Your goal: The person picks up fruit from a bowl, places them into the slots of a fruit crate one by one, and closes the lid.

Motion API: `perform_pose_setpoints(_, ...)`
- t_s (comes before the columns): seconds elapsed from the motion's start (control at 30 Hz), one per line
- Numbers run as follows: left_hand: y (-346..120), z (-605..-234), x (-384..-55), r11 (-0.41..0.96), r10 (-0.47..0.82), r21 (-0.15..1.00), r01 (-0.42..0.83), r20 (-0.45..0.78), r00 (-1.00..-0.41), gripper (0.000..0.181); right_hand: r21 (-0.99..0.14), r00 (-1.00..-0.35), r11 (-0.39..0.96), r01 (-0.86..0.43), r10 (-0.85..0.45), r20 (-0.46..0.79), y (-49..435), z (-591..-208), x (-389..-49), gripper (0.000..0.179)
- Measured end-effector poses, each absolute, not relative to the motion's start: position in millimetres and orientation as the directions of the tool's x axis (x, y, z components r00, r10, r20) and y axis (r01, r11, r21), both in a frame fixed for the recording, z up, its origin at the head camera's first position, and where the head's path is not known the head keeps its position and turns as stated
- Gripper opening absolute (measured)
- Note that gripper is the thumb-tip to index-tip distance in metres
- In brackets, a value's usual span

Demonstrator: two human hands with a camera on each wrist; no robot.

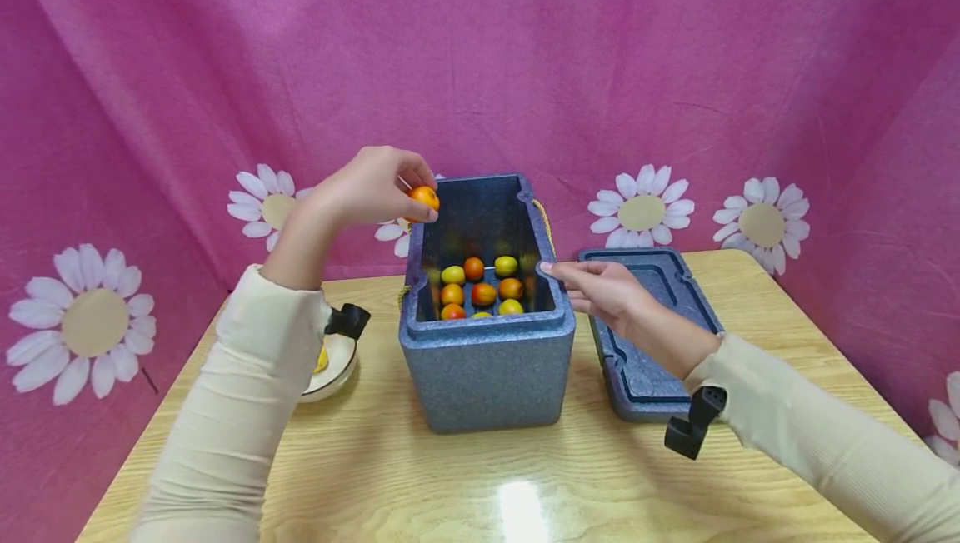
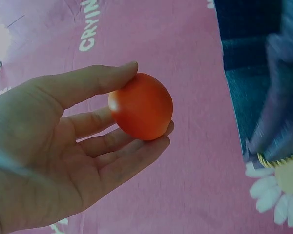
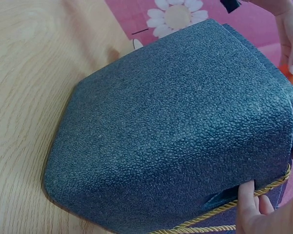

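My left hand point(image 1: 367, 186) pinches a small round orange-red fruit point(image 1: 425, 203) between thumb and fingertips, raised over the left rim of a grey foam box point(image 1: 495, 385). The left wrist view shows the fruit point(image 2: 142, 108) whole, smooth and glossy. Inside the box, several red, orange and yellow fruits point(image 1: 483, 294) lie spread over the floor. My right hand point(image 1: 611, 291) grips the box's right wall, thumb on the rim and fingers on the outside. Seen from the right wrist, a finger point(image 3: 246, 195) reaches into a recess beside the yellow rope point(image 3: 210, 213).
The box's grey lid point(image 1: 637, 372) lies on the wooden table point(image 1: 360, 476) at the right. At the left, a pale bowl point(image 1: 341, 372) holding something yellow point(image 1: 322, 358) is partly hidden by my left forearm. A pink flowered cloth point(image 1: 480, 60) hangs behind.
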State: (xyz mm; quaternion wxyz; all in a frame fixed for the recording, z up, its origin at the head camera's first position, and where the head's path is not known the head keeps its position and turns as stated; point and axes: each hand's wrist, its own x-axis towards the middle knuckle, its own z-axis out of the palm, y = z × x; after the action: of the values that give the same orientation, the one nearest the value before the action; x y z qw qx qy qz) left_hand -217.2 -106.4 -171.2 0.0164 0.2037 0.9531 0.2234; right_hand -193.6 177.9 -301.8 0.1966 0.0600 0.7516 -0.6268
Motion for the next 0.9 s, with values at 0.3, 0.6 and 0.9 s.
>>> perform_pose_setpoints(0.3,-68,-165,-230,0.834,0.431,0.384,0.395,-0.009,-0.902,0.035,-0.921,-0.917,0.197,0.336,-0.153,-0.367,178,-302,-193,0.08)
perform_pose_setpoints(0.6,-42,-172,-254,0.831,0.478,0.353,0.429,-0.059,-0.877,0.03,-0.921,-0.916,0.198,0.337,-0.157,-0.369,178,-300,-190,0.079)
perform_pose_setpoints(0.9,-25,-183,-285,0.855,0.446,0.337,0.394,-0.09,-0.891,0.03,-0.917,-0.917,0.206,0.342,-0.14,-0.373,181,-298,-187,0.077)
